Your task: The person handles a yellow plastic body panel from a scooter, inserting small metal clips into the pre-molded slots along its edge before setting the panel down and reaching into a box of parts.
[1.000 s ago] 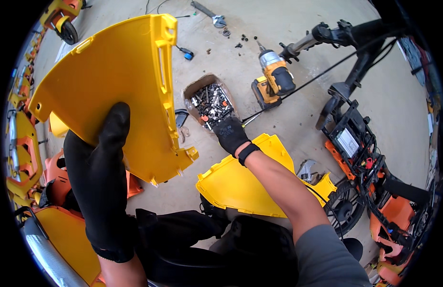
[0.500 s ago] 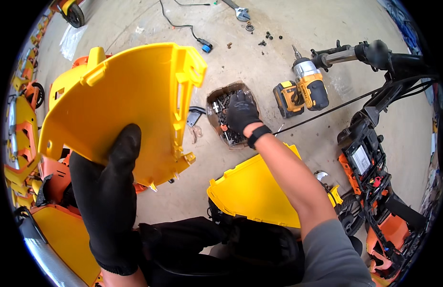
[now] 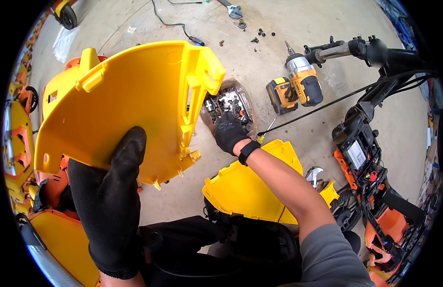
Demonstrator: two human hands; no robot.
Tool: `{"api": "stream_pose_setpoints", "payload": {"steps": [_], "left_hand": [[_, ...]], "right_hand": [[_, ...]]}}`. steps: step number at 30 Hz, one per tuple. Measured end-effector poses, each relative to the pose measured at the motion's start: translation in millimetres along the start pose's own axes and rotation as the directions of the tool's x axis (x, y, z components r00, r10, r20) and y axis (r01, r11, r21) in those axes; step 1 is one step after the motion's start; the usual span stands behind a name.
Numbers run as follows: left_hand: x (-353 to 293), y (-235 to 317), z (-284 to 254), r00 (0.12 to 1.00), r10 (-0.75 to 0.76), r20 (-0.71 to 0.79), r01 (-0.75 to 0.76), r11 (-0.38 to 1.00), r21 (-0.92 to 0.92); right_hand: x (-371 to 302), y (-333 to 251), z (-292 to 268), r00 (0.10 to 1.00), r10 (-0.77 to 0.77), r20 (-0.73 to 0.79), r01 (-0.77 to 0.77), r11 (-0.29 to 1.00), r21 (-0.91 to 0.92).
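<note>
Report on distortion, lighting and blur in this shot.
Head view: fisheye bending, black corners; head view: yellow panel in the left hand, bright along its right edge, duller across its broad face; head view: dark clothing nearly lost in black; head view: hazy round patch over the upper black frame; head view: fasteners in the cardboard box hard to tell apart.

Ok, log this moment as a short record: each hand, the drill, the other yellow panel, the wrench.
Left hand: gloved, holding a curved yellow panel, thumb across its face
Right hand: gloved, at the fasteners in a cardboard box; grip hidden
Drill: floor, right of the box
Second yellow panel: partly behind the right forearm
Wrench: floor, beyond the box
</note>
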State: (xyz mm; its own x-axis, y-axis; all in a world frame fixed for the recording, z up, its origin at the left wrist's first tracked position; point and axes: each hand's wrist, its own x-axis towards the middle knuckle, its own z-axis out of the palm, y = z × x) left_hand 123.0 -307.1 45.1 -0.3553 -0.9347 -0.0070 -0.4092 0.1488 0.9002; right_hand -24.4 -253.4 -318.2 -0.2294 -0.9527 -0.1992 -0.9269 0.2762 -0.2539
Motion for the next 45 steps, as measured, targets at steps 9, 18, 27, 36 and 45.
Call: {"api": "stream_pose_setpoints", "payload": {"steps": [9, 18, 27, 36, 45], "left_hand": [[-2, -1, 0, 1.0, -0.006, 0.002, 0.006, 1.0, 0.017], [0, 2, 0, 0.999, -0.016, 0.034, 0.014, 0.998, 0.061], [-2, 1, -1, 1.0, -0.014, 0.011, 0.014, 1.0, -0.012], [-5, 0, -1, 1.0, -0.03, 0.001, 0.03, 0.999, -0.02], [-6, 4, -4, 0.997, -0.027, 0.074, 0.025, 1.0, 0.017]], "right_hand": [[20, 10, -57, 0.966, 0.205, 0.16, -0.21, 0.978, 0.017], [15, -2, 2, 0.978, 0.178, 0.11, -0.186, 0.98, 0.065], [39, 28, -47, 0.972, 0.115, -0.204, -0.079, 0.981, 0.175], [59, 36, -57, 0.988, 0.065, 0.142, -0.052, 0.994, -0.097], [57, 49, -12, 0.989, 0.03, -0.145, -0.053, 0.986, -0.159]]}}
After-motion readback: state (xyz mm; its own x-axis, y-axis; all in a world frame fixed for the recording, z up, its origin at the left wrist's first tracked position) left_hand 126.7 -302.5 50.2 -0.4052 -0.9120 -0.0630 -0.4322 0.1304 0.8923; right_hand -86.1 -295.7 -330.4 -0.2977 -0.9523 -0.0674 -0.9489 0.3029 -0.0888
